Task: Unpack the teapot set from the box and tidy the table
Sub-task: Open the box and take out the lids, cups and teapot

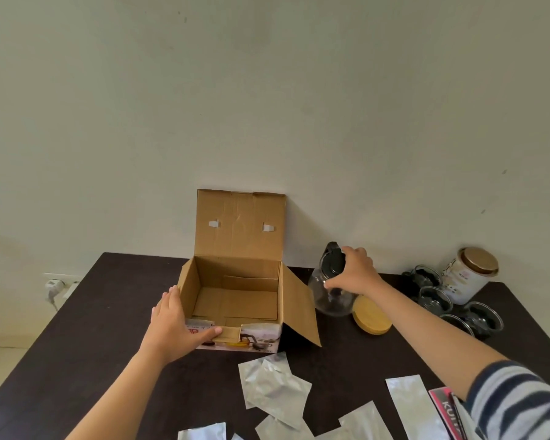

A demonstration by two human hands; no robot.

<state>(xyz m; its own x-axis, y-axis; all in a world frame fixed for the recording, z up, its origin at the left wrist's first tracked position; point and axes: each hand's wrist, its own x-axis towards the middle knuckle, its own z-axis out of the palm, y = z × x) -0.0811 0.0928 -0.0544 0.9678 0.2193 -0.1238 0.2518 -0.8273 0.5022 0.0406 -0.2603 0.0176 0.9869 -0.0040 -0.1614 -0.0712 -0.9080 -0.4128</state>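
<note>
We steady the open cardboard box (235, 301) with our left hand (175, 328), its grip wrapped round the near corner. Our right hand (354, 274) has its grip clamped on the glass teapot (327, 298), which stands on the dark bench (92, 328) just right of the box. The box looks empty, so unpacking seems done. Next, we judge: release and gather the foil packets (273, 385).

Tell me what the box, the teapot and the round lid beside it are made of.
The box looks like matte brown cardboard, creased at its flaps. The teapot seems clear, shiny glass, see-through, with a black top, probably plastic. The round lid looks like pale wood or bamboo.
</note>
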